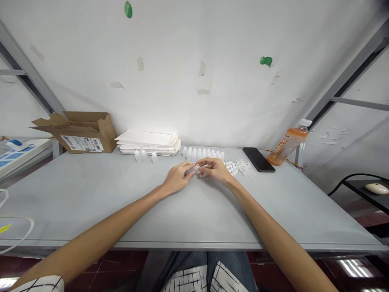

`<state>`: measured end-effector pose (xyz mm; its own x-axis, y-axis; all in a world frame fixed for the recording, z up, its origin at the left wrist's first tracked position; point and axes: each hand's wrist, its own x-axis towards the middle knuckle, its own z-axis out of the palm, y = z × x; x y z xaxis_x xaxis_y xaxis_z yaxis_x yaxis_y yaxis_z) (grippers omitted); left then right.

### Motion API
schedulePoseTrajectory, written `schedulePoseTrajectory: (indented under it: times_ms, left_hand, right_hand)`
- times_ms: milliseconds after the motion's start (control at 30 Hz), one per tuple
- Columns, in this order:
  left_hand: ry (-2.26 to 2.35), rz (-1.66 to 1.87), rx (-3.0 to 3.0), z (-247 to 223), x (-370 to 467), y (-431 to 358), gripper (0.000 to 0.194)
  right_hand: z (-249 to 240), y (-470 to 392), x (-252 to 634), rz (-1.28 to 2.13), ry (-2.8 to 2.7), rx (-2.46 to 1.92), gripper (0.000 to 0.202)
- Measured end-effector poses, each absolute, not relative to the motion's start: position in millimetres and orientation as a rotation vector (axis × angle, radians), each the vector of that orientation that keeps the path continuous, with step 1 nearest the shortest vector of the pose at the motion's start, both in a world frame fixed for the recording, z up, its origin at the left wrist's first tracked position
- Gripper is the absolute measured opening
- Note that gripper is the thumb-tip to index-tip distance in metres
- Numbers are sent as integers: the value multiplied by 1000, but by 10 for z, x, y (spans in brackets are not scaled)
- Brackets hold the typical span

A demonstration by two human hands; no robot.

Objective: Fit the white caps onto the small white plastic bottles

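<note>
Head view. The left hand [178, 177] holds a small translucent bottle [191, 170], tilted, above the middle of the desk [194, 219]; the right hand [214, 169], its fingers drawn narrow, pinches the bottle's end, though any separate part there cannot be made out. Behind the hands stands a bottle row [199, 154]; small white pieces [232, 167] lie beside the right hand.

Forearms [124, 221] angled inward, left hand [176, 178] curled; right hand [216, 170] close beside, fingers [208, 161] bent
</note>
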<state>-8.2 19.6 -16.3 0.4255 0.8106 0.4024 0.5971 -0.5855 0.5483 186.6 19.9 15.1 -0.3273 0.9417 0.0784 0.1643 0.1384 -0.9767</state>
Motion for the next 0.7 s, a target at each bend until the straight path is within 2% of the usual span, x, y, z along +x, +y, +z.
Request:
schedulePoseTrajectory:
  times_ms: [233, 433, 700]
  left_hand:
    - [1219, 928, 2435, -149, -82, 176, 34]
    - [1308, 983, 2373, -134, -100, 191, 48]
    - [1342, 957, 2358, -59, -127, 194, 52]
  right_hand:
    - [125, 192, 1853, 1204, -1715, -1101, 26]
    - [131, 185, 1853, 1181, -1710, -1076, 37]
    - [90, 190, 1832, 1221, -1664, -1040, 31]
